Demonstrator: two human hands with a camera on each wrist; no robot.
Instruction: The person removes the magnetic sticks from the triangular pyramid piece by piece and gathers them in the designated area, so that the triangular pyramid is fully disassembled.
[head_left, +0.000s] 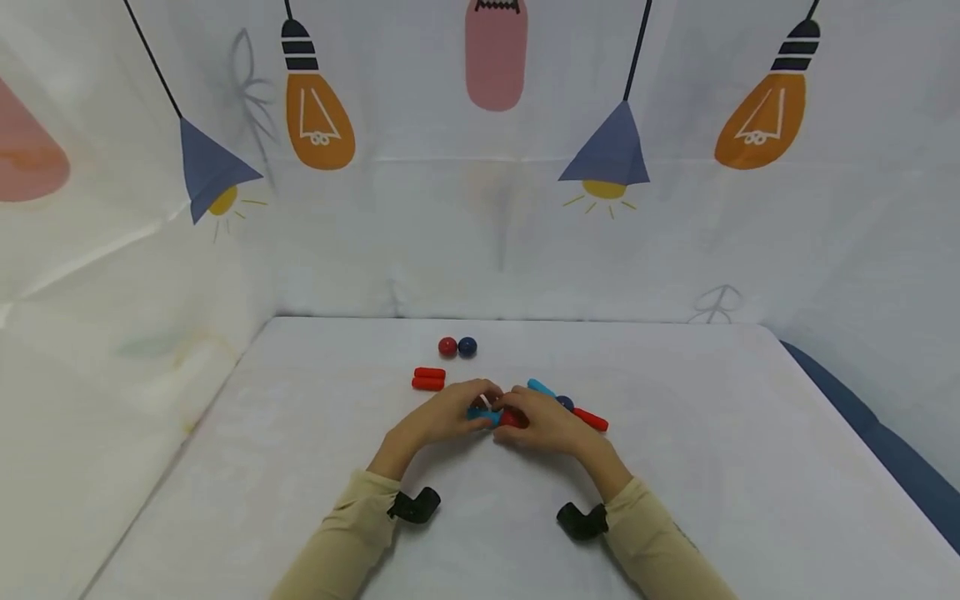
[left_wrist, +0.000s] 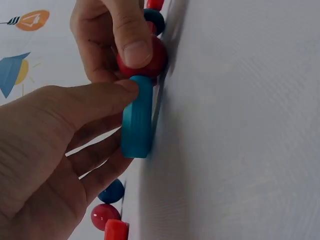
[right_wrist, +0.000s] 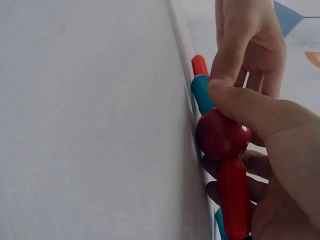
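Between thumb and fingers, my left hand (head_left: pixel 456 413) pinches a light blue stick (left_wrist: pixel 137 122) low over the white table. One end of this stick meets a glossy red ball (left_wrist: pixel 159 56), which my right hand (head_left: pixel 546 422) grips with its thumb on top. On the ball's other side, a red stick (right_wrist: pixel 234 197) runs lengthwise beneath my right hand. Beyond that hand, a dark blue ball (head_left: pixel 564 402) has a second red stick (head_left: pixel 591 419) and another light blue stick (head_left: pixel 540 387) against it.
Farther back on the table (head_left: pixel 337 467), a red ball (head_left: pixel 447 347) and a dark blue ball (head_left: pixel 467 347) sit side by side. Two red sticks (head_left: pixel 428 384) lie parallel in front of them. A white printed cloth (head_left: pixel 420 225) hangs behind the table.
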